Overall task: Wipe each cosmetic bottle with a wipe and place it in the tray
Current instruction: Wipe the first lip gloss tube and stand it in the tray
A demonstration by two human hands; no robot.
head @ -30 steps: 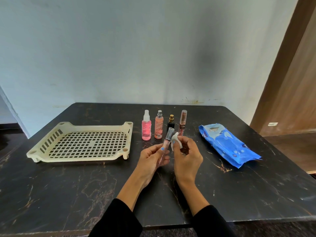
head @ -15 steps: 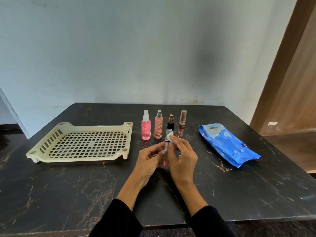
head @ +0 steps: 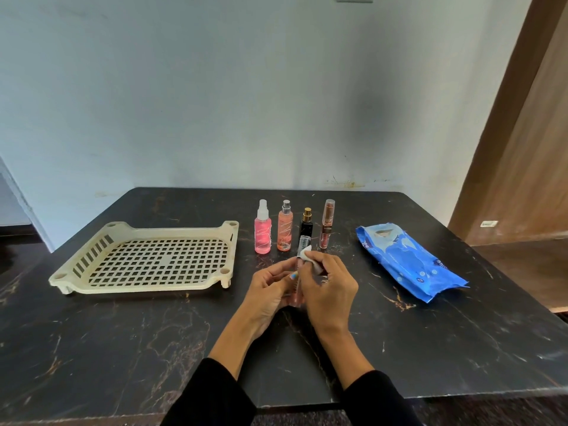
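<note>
At frame centre, the left hand [head: 270, 290] grips the lower body of a slim clear tube of pink cosmetic [head: 298, 272], long axis near upright. The right hand [head: 329, 287] pinches a small white wipe [head: 307, 253] against its upper part. The cream slotted plastic tray [head: 147, 259] lies at left, nearer the left hand

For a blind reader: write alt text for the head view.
Left hand holds a slim tube while right hand rubs it with a white wipe. Four bottles stand behind, cream tray left, blue wipe pack right.
</note>
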